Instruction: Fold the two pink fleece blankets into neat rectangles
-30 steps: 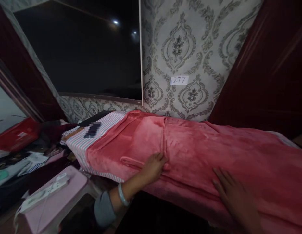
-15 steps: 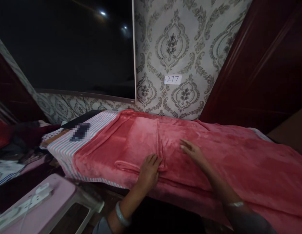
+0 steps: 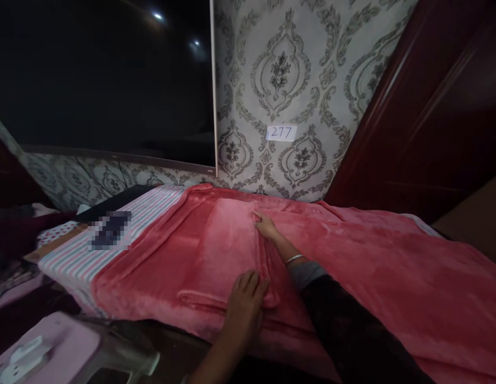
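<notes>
A red plush blanket (image 3: pixel 376 266) lies spread out, with one part folded into a lighter pink rectangle (image 3: pixel 228 234) left of the middle. My left hand (image 3: pixel 245 298) is at the near right corner of this folded part, its fingers bent over the edge and its thumb hidden. At the far right corner, my right hand (image 3: pixel 266 226) has thumb and fingers closed on the folded edge. Layered edges of the blanket show between the two hands.
A striped cloth (image 3: pixel 72 261) shows left of the blanket, with a pixelated dark item (image 3: pixel 110 231) on it. A pink stool (image 3: pixel 64 346) holding a white power strip (image 3: pixel 24 360) stands at lower left. A large television (image 3: pixel 104 80) and patterned wall (image 3: pixel 280 69) rise behind.
My right hand has moved left and away from me, from above the blanket onto the folded part's far edge. My left hand stays at the near corner. The view has shifted slightly.
</notes>
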`<control>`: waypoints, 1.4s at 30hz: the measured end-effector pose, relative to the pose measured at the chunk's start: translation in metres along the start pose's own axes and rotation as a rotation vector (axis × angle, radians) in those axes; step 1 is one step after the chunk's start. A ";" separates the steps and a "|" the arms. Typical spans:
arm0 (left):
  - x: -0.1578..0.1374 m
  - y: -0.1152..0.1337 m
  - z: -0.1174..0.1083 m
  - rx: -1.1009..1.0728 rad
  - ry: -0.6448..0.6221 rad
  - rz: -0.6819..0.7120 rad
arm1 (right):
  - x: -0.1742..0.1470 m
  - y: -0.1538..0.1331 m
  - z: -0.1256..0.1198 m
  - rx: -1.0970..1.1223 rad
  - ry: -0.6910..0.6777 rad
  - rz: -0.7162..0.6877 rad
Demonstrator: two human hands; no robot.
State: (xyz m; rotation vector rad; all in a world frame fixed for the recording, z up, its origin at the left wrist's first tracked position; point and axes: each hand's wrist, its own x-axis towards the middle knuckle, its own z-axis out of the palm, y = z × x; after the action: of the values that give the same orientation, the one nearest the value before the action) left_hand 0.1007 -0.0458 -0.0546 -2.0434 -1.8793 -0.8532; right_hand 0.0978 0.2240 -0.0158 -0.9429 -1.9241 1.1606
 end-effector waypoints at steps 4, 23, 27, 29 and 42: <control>0.012 0.002 -0.005 -0.043 0.007 0.017 | 0.007 0.002 -0.013 -0.023 0.059 -0.063; 0.011 0.054 0.024 -0.062 -0.082 0.116 | -0.058 0.075 -0.089 -0.125 0.221 -0.179; 0.022 0.064 0.013 -0.090 -0.130 0.067 | -0.058 0.075 -0.094 -0.020 0.201 -0.161; 0.025 0.068 0.013 -0.090 -0.127 0.058 | -0.058 0.074 -0.097 0.043 0.178 -0.167; 0.017 0.071 0.019 -0.129 -0.206 0.084 | -0.067 0.063 -0.097 -0.192 0.274 -0.140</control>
State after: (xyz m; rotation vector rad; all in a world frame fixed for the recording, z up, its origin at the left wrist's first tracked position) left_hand 0.1745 -0.0325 -0.0453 -2.3516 -1.8674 -0.7877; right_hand 0.2262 0.2281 -0.0506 -0.9932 -1.8651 0.7347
